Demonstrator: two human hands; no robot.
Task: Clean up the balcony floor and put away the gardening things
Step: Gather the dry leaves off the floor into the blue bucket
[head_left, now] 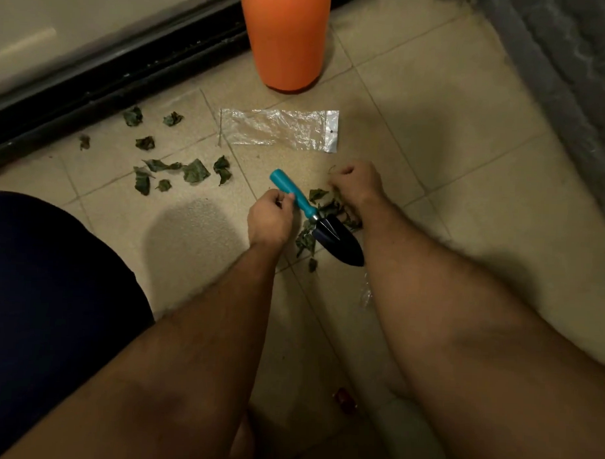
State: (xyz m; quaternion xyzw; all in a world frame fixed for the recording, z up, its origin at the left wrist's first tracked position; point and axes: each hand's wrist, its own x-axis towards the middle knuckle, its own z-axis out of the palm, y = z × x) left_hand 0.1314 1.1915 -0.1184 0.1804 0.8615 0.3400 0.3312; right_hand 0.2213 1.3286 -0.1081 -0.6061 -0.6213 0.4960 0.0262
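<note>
Trowel (317, 217): lay on the tiled floor (435, 131) between both hands, teal handle pointing far-left, dark blade near-right.
Left hand (270, 219): fingertips pinched the handle.
Right hand (356, 183): fingers curled round a clump of leaves (332, 209) beside the blade.
Loose leaves (193, 170): scattered to the left.
Plastic bag (280, 129): flat, just beyond the hands.
Orange bottle (285, 36): upright, farther off.

Teal-handled dark trowel (323, 225) lies flat among wilted leaves (179, 171) on tile.
</note>
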